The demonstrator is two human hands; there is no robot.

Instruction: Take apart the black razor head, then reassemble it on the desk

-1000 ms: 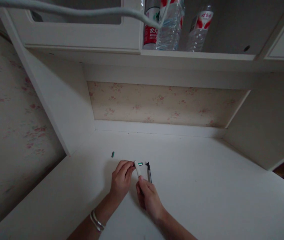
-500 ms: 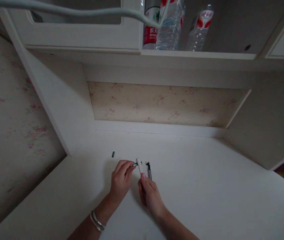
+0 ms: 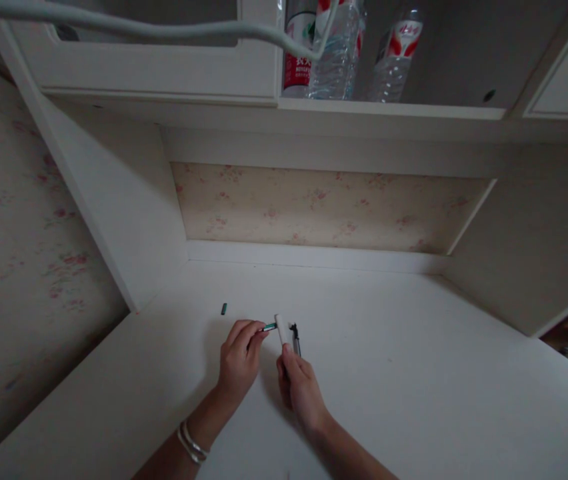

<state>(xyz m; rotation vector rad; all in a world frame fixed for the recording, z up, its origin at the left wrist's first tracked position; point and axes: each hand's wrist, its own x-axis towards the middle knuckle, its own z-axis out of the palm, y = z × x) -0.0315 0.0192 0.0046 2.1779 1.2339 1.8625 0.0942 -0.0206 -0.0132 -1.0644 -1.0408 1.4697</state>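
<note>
My left hand [image 3: 240, 357] is closed in a pinch on a small teal-and-dark razor cartridge [image 3: 269, 327]. My right hand [image 3: 303, 387] grips the lower end of a slim white stick-like tool [image 3: 282, 329], whose exact kind I cannot make out. The cartridge's right end meets the white tool's upper left side. Just right of the tool, a black-and-silver razor handle [image 3: 297, 339] lies on the white desk [image 3: 394, 393], its lower part hidden by my right hand. A second small dark-green cartridge [image 3: 224, 309] rests beyond my left hand.
Overhead, a shelf [image 3: 389, 112] holds clear plastic bottles [image 3: 334, 60] and a red-and-white bottle [image 3: 298, 53]. A pale cable [image 3: 164, 28] crosses in front of the cabinet. Side panels [image 3: 99, 193] bound the desk at left and right.
The white tool has shifted slightly right against the cartridge. The cartridge's end, which showed past the tool's right side, no longer shows there. Both hands keep their grips.
</note>
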